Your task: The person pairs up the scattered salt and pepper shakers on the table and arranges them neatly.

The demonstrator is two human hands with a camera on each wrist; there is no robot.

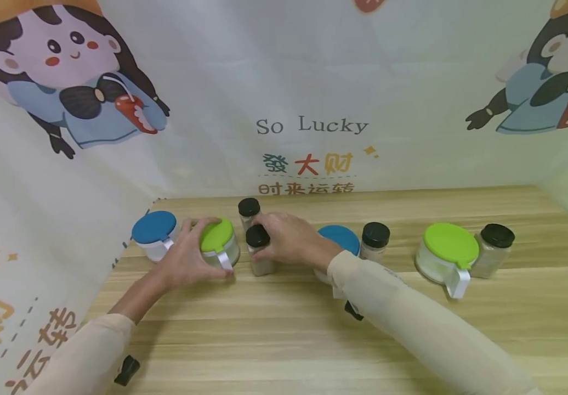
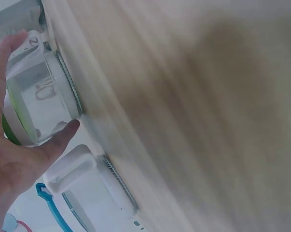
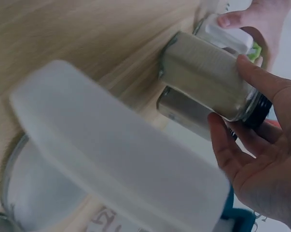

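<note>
Jar (image 1: 262,267), clear, square-sided, black-capped: grasped by fingers of your right hand (image 1: 289,237), just right of the green-lidded pot (image 1: 220,241), in front of a second jar (image 1: 249,208). Pot, round, clear-walled, white-handled: clasped by your left hand (image 1: 190,255). Step, apparently: positioning both. Next move likely calls for steady hold on smooth walls.

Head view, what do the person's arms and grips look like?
The left cream fabric sleeve and right cream fabric sleeve leave the left grip and right grip bare, without gloves. A small black piece shows beside the left sleeve, another black piece beside the right.
</note>
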